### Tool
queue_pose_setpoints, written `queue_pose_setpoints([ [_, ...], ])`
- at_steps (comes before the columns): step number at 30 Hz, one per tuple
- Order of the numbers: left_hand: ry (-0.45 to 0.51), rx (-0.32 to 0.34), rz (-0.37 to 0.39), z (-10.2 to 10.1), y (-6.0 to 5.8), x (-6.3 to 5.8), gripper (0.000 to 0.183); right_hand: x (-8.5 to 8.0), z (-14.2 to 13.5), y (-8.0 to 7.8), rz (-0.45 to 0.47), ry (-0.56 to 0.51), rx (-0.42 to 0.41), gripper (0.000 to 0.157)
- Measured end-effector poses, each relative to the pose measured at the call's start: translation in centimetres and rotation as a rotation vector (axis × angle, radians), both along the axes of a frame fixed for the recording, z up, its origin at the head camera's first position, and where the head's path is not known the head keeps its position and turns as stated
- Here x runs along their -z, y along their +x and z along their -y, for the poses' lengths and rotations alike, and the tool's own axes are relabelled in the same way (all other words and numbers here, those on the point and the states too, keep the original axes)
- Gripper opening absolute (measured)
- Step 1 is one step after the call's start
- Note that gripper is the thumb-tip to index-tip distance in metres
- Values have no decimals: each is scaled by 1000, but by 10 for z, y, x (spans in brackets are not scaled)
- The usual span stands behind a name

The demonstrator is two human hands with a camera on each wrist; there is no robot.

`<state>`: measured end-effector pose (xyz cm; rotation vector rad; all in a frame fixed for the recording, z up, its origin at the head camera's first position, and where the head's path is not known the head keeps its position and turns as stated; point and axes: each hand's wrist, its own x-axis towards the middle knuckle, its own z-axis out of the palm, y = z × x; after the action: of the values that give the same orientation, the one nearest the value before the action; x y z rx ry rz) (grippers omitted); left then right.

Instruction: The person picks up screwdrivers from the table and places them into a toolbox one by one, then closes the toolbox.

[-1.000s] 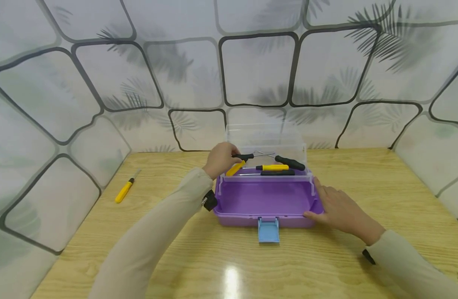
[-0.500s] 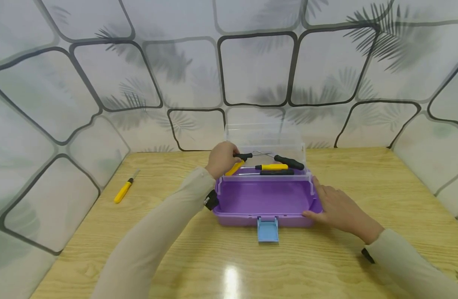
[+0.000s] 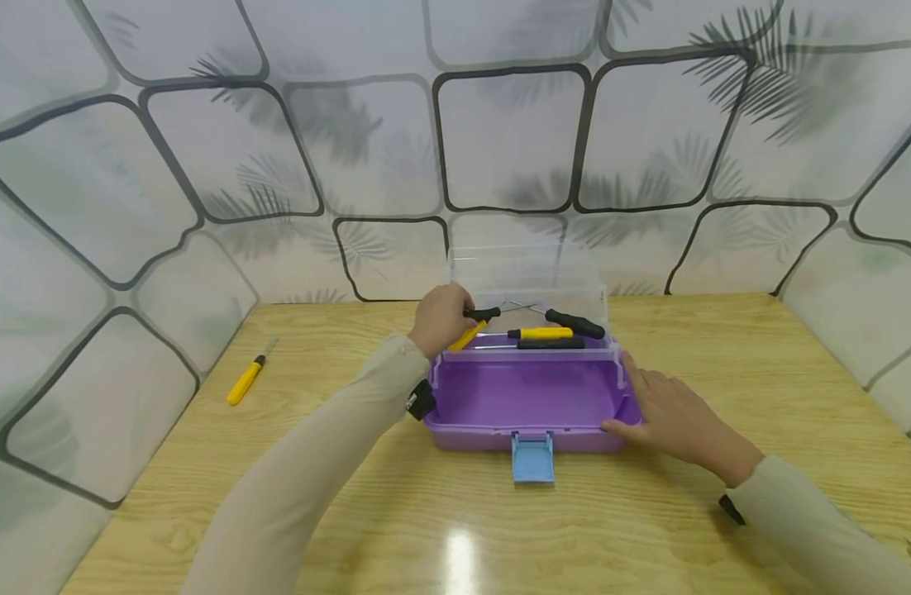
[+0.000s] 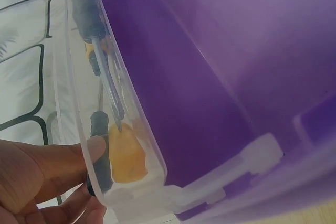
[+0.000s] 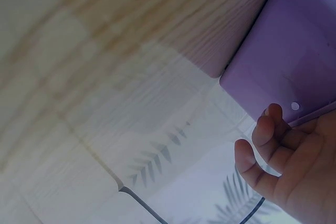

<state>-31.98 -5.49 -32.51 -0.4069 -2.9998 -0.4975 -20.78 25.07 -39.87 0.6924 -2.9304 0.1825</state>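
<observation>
The purple toolbox (image 3: 530, 440) stands with its clear lid (image 3: 526, 268) raised and a clear tray (image 3: 530, 355) lifted at its back. My left hand (image 3: 439, 318) pinches the black handle of a screwdriver (image 4: 100, 150) at the tray's left end. Beside it lies a yellow handle (image 4: 127, 156). Further right in the tray are a yellow-handled screwdriver (image 3: 546, 333), a thin black handle (image 3: 550, 344) and a thicker black-handled screwdriver (image 3: 576, 323). My right hand (image 3: 674, 413) rests against the toolbox's right end, thumb at the front rim, other fingers loosely bent in the right wrist view.
Another yellow-handled screwdriver (image 3: 247, 380) lies on the wooden table (image 3: 381, 512) at the left. A blue latch (image 3: 533, 459) hangs down from the toolbox's front. The patterned wall (image 3: 511, 140) rises right behind the table.
Almost nothing differs. My left hand keeps its pinch on the screwdriver, which has shifted only very slightly; the right hand stays at the toolbox's end.
</observation>
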Motion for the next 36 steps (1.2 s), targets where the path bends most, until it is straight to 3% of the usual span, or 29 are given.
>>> queue_pose_setpoints([
  [18,-12,-11,19,5,4,0,24,0,0,1,3,-10,-5,104],
  [36,-19,-23,-19,18,11,-6,25,2,-1,0,-4,-18,-2,105],
])
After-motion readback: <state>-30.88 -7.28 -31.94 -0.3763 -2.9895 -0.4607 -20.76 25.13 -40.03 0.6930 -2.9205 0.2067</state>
